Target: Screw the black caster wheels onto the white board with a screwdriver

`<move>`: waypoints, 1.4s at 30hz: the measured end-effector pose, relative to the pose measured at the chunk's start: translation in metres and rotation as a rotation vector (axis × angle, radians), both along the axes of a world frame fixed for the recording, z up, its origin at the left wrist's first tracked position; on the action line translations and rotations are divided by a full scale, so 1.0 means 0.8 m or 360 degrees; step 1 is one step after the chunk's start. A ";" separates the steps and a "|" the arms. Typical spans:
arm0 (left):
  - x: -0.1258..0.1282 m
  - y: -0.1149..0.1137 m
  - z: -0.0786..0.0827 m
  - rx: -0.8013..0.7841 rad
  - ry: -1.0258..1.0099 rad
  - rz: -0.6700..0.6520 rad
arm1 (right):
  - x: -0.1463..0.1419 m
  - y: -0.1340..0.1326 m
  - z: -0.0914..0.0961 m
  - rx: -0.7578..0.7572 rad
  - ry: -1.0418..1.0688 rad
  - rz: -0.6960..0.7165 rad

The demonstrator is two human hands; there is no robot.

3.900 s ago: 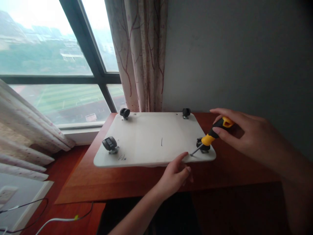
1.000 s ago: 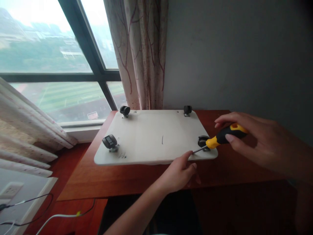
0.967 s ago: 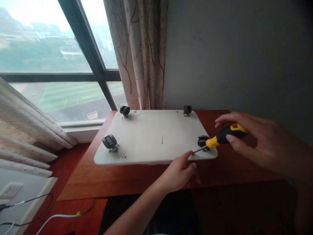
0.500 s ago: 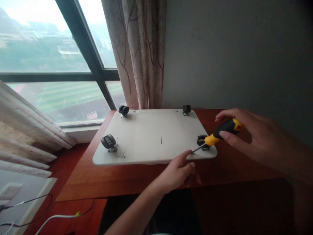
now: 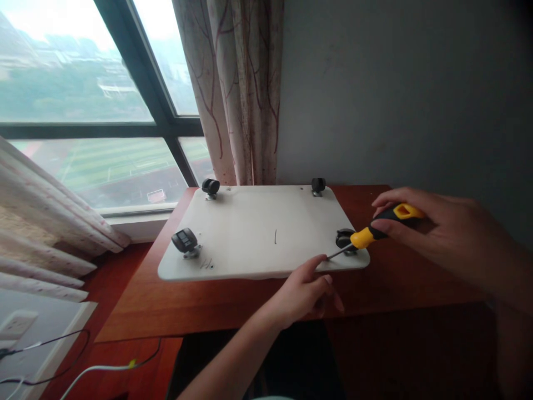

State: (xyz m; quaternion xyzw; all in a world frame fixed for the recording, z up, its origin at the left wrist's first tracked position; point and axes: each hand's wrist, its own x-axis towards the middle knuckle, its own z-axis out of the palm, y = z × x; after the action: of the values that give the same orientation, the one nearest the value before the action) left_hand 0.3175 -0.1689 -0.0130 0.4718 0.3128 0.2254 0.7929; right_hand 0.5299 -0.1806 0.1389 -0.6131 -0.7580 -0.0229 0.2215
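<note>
As I work this from afar, the right hand (image 5: 441, 228) has thumb and fingers closed round the screwdriver (image 5: 363, 238), whose long axis slants down and leftward from that grip toward the white board (image 5: 250, 233), passing just in front of the caster (image 5: 342, 239). The left hand (image 5: 303, 291) is nearer the tip, index fingertip right at it; whether it pinches anything, I cannot tell.

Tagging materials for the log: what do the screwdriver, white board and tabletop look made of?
Screwdriver: grey shaft, likely metal; smooth yellow handle with matte black grip, probably plastic and rubber.
White board: smooth, faint sheen; laminate or plastic, can't tell.
Tabletop: reddish-brown, grained, slightly glossy; wood or veneer.
</note>
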 end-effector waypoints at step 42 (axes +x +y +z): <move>-0.008 -0.003 -0.007 -0.0576 -0.0524 0.0157 | 0.007 -0.001 -0.012 0.0027 0.0101 0.0049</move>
State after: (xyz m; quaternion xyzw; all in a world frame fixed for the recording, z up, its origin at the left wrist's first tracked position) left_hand 0.3112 -0.1713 -0.0184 0.2632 0.2374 0.2778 0.8929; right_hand 0.5357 -0.1815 0.1292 -0.5998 -0.7598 -0.0064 0.2510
